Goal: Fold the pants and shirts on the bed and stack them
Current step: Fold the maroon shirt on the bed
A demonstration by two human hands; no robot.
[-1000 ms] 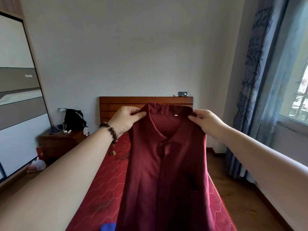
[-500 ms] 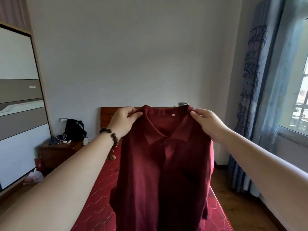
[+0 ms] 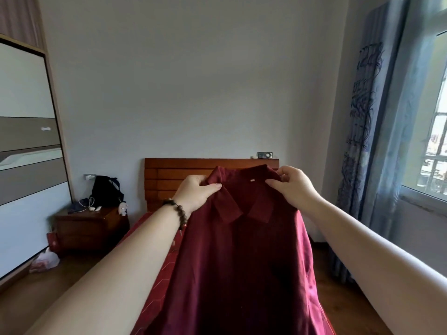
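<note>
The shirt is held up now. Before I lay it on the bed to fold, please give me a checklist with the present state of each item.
1. Left hand grips the shirt beside the collar: ok.
2. Right hand grips the other side: ok.
3. Shirt hangs straight, not twisted: ok.
4. Front faces me, collar folded down: ok.
5. Sleeves lie free: cannot tell, they are not distinct.
6. Bed has room below the shirt: cannot tell, the shirt hides it.
</note>
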